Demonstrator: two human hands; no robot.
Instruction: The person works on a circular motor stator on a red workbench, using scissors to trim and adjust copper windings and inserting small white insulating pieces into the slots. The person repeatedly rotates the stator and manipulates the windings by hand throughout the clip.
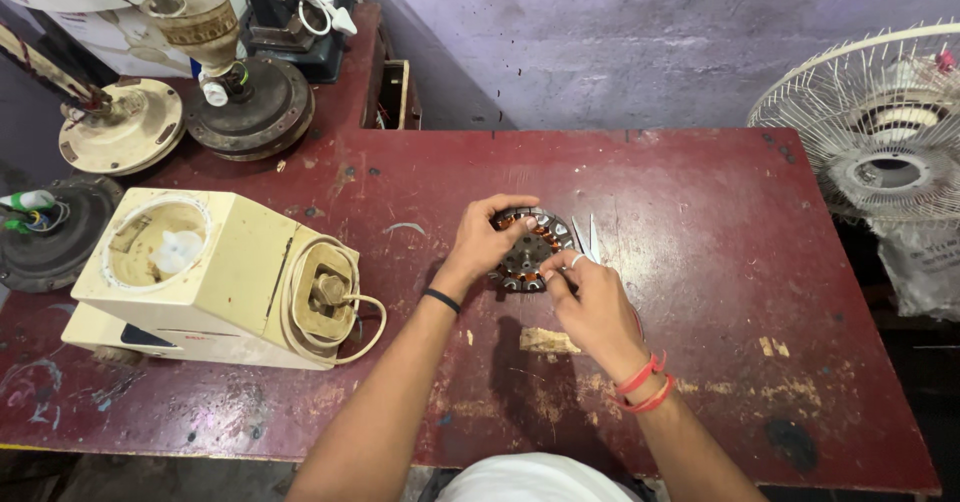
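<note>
A round motor stator (532, 245) with copper windings lies on the dark red table (700, 262) near its middle. My left hand (482, 242) cups the stator's left side, fingers curled over its top edge. My right hand (585, 297) pinches at the stator's lower right rim, thumb and forefinger closed on a small part I cannot make out. Thin white strips (588, 237) lie just right of the stator, partly behind my right fingers.
A cream appliance base (215, 277) with a coiled cord lies on its side at the left. Ceiling fan motors (250, 102) stand at the back left. A white fan guard (885, 127) sits at the right edge. A pale scrap (548, 340) lies near my right wrist.
</note>
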